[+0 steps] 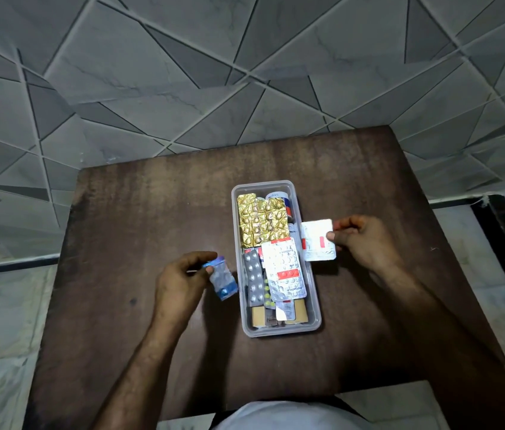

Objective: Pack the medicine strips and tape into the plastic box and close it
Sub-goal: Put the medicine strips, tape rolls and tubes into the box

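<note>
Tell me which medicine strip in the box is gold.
The crinkled gold foil strip at the far end of the plastic box; the other strips there are silver or white.

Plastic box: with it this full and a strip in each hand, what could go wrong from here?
1. The plastic box is already heaped; the gold strip and white strip lie tilted on the pile, so a lid may not seat.
2. The right hand pinches its white strip by one edge over the rim; it could land outside.
3. The left hand holds a small blue-edged strip beside the box; no lid is visible.
</note>
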Action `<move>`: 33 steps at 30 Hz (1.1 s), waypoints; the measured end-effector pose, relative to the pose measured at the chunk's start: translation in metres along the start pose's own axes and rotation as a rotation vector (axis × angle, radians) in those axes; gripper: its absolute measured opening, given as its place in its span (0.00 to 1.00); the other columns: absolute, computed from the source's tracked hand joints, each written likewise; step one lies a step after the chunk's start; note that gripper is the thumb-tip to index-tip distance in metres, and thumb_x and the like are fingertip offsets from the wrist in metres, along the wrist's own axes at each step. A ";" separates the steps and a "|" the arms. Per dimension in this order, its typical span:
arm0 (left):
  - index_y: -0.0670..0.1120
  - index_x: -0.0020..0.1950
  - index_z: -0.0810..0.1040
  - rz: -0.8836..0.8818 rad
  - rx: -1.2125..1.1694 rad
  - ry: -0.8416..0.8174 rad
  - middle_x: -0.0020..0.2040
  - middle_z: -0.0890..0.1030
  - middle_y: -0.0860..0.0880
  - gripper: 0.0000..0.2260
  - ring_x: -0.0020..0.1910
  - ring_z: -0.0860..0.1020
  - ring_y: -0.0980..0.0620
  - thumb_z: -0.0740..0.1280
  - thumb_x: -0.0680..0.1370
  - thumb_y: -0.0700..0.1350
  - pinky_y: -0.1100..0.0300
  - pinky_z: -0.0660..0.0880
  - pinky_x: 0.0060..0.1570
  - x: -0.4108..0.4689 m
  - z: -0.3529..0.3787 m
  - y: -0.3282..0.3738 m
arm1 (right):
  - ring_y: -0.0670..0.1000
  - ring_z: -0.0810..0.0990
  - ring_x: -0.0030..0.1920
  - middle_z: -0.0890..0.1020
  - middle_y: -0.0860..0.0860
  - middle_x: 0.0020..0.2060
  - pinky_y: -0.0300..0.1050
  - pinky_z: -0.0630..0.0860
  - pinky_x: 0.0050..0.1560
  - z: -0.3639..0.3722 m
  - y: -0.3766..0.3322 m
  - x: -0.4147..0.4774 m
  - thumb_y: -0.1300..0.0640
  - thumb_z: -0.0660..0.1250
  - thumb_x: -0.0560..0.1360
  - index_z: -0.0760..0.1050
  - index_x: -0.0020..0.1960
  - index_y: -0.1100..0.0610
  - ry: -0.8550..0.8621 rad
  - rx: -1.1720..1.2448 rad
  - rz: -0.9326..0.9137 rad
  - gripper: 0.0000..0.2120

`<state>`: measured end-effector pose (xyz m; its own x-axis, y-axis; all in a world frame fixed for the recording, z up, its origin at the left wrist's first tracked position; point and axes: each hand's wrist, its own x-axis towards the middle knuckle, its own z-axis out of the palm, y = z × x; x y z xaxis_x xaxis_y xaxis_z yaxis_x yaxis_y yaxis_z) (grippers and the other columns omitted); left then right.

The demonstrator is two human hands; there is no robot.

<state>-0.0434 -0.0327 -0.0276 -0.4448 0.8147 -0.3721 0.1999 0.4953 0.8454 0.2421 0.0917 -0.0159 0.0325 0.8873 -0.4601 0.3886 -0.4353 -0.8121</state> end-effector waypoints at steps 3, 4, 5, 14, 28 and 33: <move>0.62 0.39 0.84 -0.028 -0.012 -0.092 0.40 0.85 0.49 0.16 0.41 0.83 0.48 0.72 0.70 0.38 0.43 0.81 0.51 -0.011 0.020 0.010 | 0.42 0.82 0.28 0.84 0.51 0.32 0.33 0.73 0.28 0.014 0.001 -0.022 0.67 0.71 0.71 0.79 0.42 0.58 -0.117 -0.038 0.019 0.06; 0.60 0.38 0.84 -0.041 0.006 -0.112 0.38 0.84 0.48 0.16 0.38 0.82 0.49 0.73 0.71 0.36 0.43 0.81 0.50 -0.014 0.027 0.009 | 0.42 0.81 0.26 0.84 0.51 0.32 0.32 0.71 0.25 0.019 0.003 -0.029 0.68 0.71 0.71 0.78 0.42 0.58 -0.141 -0.051 0.025 0.06; 0.58 0.37 0.84 -0.053 0.027 -0.130 0.36 0.84 0.49 0.15 0.35 0.81 0.50 0.73 0.71 0.36 0.43 0.81 0.49 -0.017 0.032 0.008 | 0.44 0.80 0.26 0.84 0.53 0.33 0.32 0.71 0.24 0.024 0.006 -0.033 0.68 0.71 0.71 0.78 0.43 0.59 -0.160 -0.063 0.034 0.06; 0.52 0.43 0.83 -0.026 0.228 -0.157 0.40 0.85 0.51 0.08 0.37 0.82 0.53 0.72 0.73 0.38 0.60 0.81 0.46 -0.027 0.051 0.006 | 0.52 0.81 0.30 0.85 0.57 0.32 0.49 0.80 0.34 0.057 0.042 -0.053 0.66 0.72 0.69 0.77 0.37 0.57 -0.195 -0.209 0.120 0.07; 0.48 0.59 0.78 0.309 0.888 -0.188 0.52 0.82 0.45 0.10 0.49 0.81 0.45 0.63 0.78 0.42 0.56 0.77 0.45 -0.043 0.065 0.017 | 0.50 0.83 0.35 0.85 0.49 0.34 0.45 0.80 0.41 0.060 0.037 -0.069 0.53 0.73 0.68 0.79 0.37 0.52 -0.069 -0.539 -0.059 0.05; 0.45 0.54 0.82 0.402 0.658 -0.069 0.56 0.80 0.47 0.09 0.49 0.81 0.46 0.66 0.77 0.45 0.58 0.75 0.49 -0.033 0.059 0.006 | 0.46 0.80 0.37 0.81 0.45 0.34 0.37 0.70 0.35 0.044 0.026 -0.065 0.54 0.70 0.73 0.80 0.41 0.51 0.052 -0.380 -0.105 0.03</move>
<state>0.0239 -0.0392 -0.0326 -0.1767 0.9762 -0.1261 0.8217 0.2168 0.5270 0.2091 0.0158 -0.0224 0.0174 0.9349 -0.3544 0.7053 -0.2627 -0.6584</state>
